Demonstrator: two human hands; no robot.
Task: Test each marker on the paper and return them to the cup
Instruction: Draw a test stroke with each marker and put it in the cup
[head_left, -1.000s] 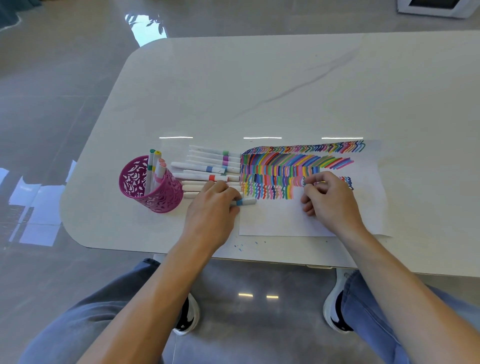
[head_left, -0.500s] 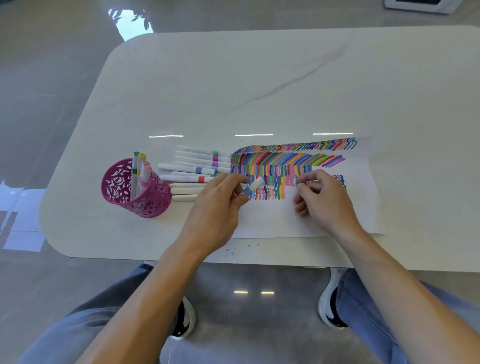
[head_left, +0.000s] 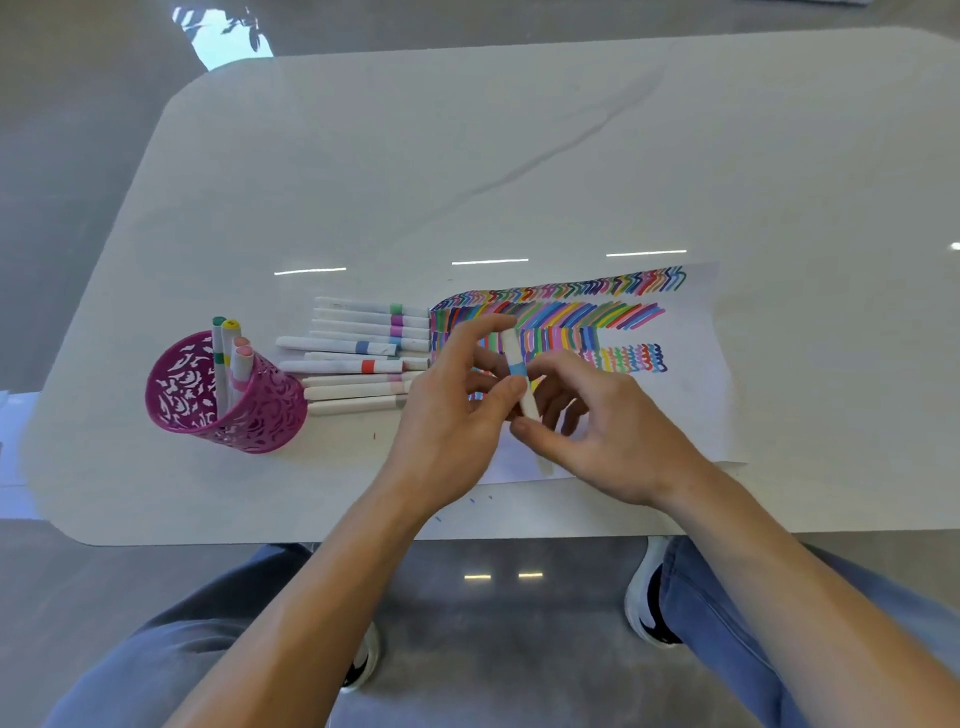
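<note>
A white marker with a light-blue band is held nearly upright above the paper. My left hand pinches it at the band. My right hand closes around its lower end with thumb and fingers. The paper is covered with rows of coloured test strokes. A pink cut-out cup stands at the left, tilted, with several markers in it. A row of several white markers lies between cup and paper.
The white marble table has rounded corners, and its front edge runs just below my hands. Small ink specks dot the table near that edge. My knees and shoes show below, above a glossy grey floor.
My left hand picked the blue-banded marker off the table beside the paper and lifted it over the paper. My right hand left the paper and came to grip the marker's lower end.
</note>
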